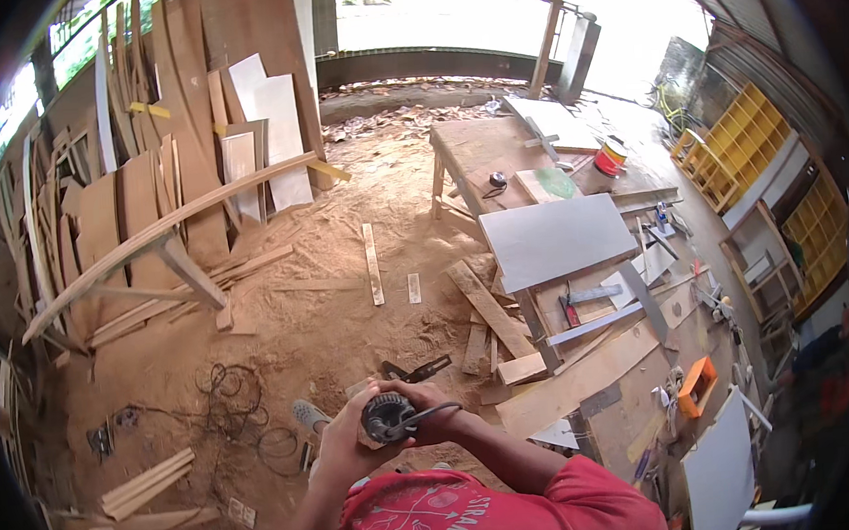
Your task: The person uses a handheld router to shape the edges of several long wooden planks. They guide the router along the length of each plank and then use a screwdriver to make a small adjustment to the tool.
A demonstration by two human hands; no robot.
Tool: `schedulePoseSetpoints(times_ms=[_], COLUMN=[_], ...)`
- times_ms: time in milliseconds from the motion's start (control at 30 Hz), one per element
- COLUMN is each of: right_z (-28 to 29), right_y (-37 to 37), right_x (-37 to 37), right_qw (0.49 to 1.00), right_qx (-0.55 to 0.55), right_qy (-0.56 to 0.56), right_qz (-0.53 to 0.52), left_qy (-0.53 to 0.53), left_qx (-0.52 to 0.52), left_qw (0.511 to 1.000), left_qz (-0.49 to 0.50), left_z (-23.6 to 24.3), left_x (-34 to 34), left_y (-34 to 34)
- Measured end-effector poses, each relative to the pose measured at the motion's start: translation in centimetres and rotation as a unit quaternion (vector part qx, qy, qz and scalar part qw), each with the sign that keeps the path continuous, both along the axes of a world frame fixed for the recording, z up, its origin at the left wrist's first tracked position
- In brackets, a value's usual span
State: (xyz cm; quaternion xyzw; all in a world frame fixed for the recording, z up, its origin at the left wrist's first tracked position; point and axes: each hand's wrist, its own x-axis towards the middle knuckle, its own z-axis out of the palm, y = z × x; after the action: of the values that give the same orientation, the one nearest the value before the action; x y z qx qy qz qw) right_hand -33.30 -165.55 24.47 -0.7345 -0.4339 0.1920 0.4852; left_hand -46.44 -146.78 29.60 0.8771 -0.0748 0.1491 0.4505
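Close to my body, both hands are wrapped round a dark corded power tool (pixel 386 418), its round ribbed end facing up. My left hand (pixel 345 430) grips its left side, and my right hand (pixel 430 409) closes on the right side, where the thick cord comes out. The tool's lower part is hidden by my hands, so its exact kind does not show. Just beyond my hands lies a black clamp-like piece (pixel 418 369), low down near the floor.
A workbench (pixel 457 153) on the right carries a white panel (pixel 558 242), a red-handled tool (pixel 569 310) and an orange box (pixel 697 387). Boards (pixel 139 213) lean at the left behind a long wooden rail (pixel 168 228). Tangled cable (pixel 228 395) and offcuts lie on the dusty floor.
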Motion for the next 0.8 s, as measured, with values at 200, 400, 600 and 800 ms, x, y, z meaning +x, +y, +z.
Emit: schedulePoseSetpoints(times_ms=[200, 400, 600, 800], right_z=[0.5, -7.0, -5.2, -0.4], right_y=[13.3, 30.4, 45.0, 58.1], right_x=[3.9, 9.2, 12.7, 13.0], right_qw=[0.998, 0.997, 0.983, 0.981], right_qx=[-0.046, 0.023, 0.073, 0.164], right_qy=[0.018, -0.070, -0.161, -0.108], right_qz=[0.025, 0.023, -0.051, 0.000], left_qy=[-0.003, -0.021, -0.036, -0.046], left_qx=[-0.145, -0.218, -0.237, -0.221], left_qw=[0.987, 0.971, 0.966, 0.964], left_qz=[0.067, 0.094, 0.099, 0.139], left_z=[-2.6, -3.4, 0.3, 4.7], left_x=[3.4, 9.0, 12.2, 11.9], left_y=[12.3, 28.5, 42.9, 52.5])
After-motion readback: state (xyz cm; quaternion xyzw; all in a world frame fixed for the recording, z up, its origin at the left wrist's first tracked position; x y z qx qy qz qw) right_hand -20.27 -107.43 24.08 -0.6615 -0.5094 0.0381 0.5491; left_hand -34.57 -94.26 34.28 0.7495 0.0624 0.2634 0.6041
